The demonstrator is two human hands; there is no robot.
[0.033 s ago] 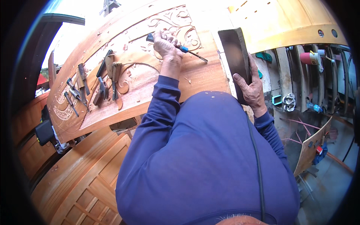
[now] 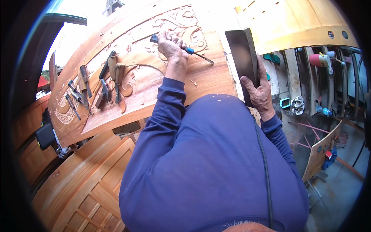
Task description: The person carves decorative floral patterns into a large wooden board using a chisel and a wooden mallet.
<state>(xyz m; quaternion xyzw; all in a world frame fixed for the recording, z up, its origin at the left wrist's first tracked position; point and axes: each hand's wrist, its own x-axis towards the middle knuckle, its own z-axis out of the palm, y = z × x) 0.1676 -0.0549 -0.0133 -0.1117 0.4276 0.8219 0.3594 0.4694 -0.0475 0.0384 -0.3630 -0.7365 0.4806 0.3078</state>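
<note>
My left hand (image 2: pixel 171 46) is closed around the blue handle of a chisel (image 2: pixel 202 57). The chisel's metal blade points right, above the bare wood at the right end of a carved wooden panel (image 2: pixel 150 87). At the right, my right hand (image 2: pixel 259 94) grips a dark, flat rectangular sharpening stone (image 2: pixel 240 50) by its edge, thumb on the near face and fingers along the outer side. The stone stands tilted beside the panel's end. Scrolling leaf carving (image 2: pixel 181 19) and loose wood shavings cover parts of the panel.
Several carving chisels (image 2: pixel 84 83) and a hammer (image 2: pixel 104 94) lie on the panel's left half. Panelled doors (image 2: pixel 104 181) lean below left. A pale board (image 2: pixel 297 23) is at the upper right, with slats, a pink cup (image 2: pixel 319 59) and a plastic bottle (image 2: pixel 324 111) below it.
</note>
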